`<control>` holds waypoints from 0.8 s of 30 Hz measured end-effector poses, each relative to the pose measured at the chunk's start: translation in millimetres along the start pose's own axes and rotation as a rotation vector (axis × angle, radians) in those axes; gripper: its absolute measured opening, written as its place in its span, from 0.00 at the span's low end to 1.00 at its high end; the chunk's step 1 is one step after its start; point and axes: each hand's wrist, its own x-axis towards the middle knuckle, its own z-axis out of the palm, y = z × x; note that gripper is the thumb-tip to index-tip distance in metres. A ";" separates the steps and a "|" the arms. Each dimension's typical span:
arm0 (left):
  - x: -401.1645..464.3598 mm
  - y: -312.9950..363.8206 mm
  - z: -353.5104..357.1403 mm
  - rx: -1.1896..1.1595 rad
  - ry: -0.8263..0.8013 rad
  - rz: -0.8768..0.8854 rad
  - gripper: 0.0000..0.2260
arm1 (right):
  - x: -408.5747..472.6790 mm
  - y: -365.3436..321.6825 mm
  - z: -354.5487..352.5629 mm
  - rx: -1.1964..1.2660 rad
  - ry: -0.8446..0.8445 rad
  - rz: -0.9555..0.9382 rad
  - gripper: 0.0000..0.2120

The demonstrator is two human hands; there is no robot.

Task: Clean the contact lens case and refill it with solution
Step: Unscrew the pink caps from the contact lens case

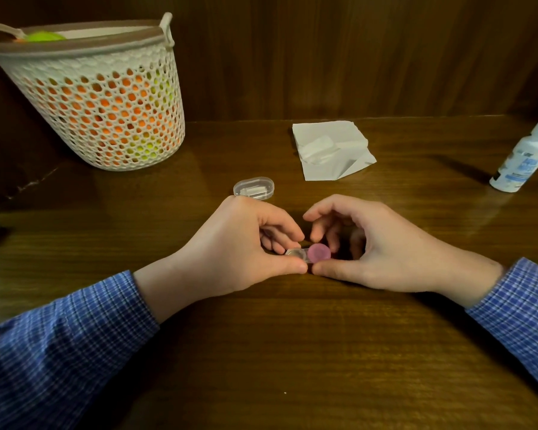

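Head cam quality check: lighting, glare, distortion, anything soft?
Head view: dim, warm light; glare streaks on the table at right; wide-angle bending tilts the basket and solution bottle; tissue is blown out; lens case between left hand and right hand is slightly soft.

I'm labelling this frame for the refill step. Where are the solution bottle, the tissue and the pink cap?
solution bottle (524,156): head view, on its labelled body.
tissue (331,150): head view, on its crumpled middle.
pink cap (319,252): head view, on its flat top.
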 end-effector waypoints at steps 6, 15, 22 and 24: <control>0.9 0.7 -0.5 0.001 -0.012 -0.004 0.16 | 1.1 0.0 -1.5 0.038 0.017 0.014 0.26; 1.4 1.1 -0.3 0.018 -0.020 0.013 0.15 | 1.2 -2.2 -5.8 0.037 -0.033 -0.020 0.23; 1.3 0.8 -0.5 0.009 -0.021 0.008 0.15 | 2.5 -1.4 -7.8 0.043 -0.065 -0.043 0.22; 1.0 0.7 -0.5 0.008 -0.019 0.003 0.15 | 1.2 -0.9 -6.2 0.049 -0.047 -0.037 0.23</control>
